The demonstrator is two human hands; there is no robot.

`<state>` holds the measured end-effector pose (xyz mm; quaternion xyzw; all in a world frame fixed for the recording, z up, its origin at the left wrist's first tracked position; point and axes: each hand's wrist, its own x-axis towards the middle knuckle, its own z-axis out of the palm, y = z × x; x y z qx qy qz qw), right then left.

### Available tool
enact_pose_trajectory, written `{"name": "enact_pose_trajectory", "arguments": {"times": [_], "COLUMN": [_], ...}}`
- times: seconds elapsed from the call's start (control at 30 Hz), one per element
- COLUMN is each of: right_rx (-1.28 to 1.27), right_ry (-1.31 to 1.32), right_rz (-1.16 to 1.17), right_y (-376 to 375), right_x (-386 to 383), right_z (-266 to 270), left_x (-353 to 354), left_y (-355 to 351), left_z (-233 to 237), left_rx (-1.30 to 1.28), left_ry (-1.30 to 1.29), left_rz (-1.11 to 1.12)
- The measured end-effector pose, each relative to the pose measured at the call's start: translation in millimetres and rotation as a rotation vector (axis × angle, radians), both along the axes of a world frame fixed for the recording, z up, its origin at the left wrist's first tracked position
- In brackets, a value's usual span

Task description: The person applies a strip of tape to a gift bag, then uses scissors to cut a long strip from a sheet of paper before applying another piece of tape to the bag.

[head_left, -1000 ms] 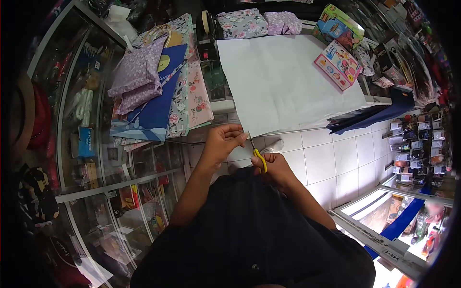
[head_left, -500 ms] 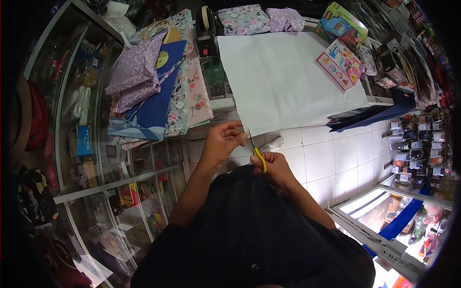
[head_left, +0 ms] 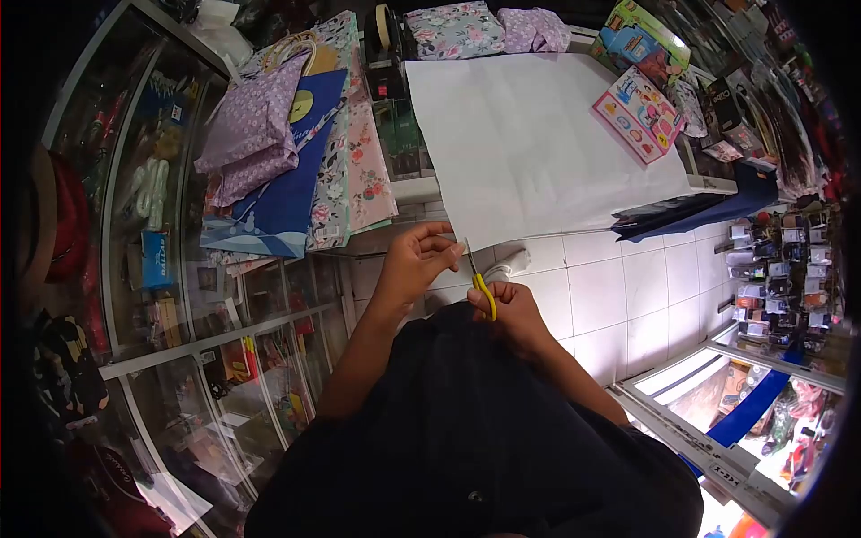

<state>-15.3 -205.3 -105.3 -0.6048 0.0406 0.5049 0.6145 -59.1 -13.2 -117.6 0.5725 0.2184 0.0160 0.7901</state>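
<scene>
A large sheet of white paper (head_left: 547,143) lies over the glass counter, and its near edge hangs toward me. My left hand (head_left: 417,264) pinches the near left corner of the sheet between thumb and fingers. In my right hand (head_left: 513,312) is a pair of scissors with yellow handles (head_left: 485,296). The blades point up and away from me, with their tips at the paper's corner beside my left thumb. How far apart the blades are is too small to tell.
Patterned gift bags and a blue bag (head_left: 309,134) lie on the left. A tape dispenser (head_left: 384,54) stands behind. A pink toy box (head_left: 639,115) and a green box (head_left: 639,45) rest at the sheet's right. Dark blue fabric (head_left: 700,211) hangs right. Glass cases (head_left: 215,354) flank me.
My view has shifted slightly, so the counter items appear a little higher. Both hands, the scissors and the paper corner stay in almost the same place.
</scene>
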Motion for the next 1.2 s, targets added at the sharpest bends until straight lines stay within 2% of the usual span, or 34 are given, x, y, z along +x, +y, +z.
{"name": "enact_pose_trajectory", "arguments": {"times": [0.2, 0.43, 0.8, 0.93, 1.2], "right_rx": [-0.073, -0.052, -0.013, -0.014, 0.006], "right_ry": [-0.132, -0.138, -0.069, -0.123, -0.007], "right_rz": [0.024, -0.004, -0.019, -0.014, -0.018], "right_y": [-0.5, 0.0, -1.6, -1.7, -3.3], "right_x": [-1.1, -3.1, -3.7, -5.2, 0.3], "right_z": [-8.4, -2.6, 2.8, -0.7, -2.6], "left_x": [5.2, 5.2, 4.0, 3.7, 3.2], "left_y": [-2.6, -0.9, -1.7, -2.0, -3.0], "left_z": [10.5, 6.3, 3.4, 2.4, 0.1], "left_rx": [0.01, 0.01, -0.008, -0.019, -0.033], "left_ry": [0.061, 0.014, -0.005, -0.005, -0.04], "left_rz": [-0.029, -0.041, -0.032, -0.044, -0.065]}}
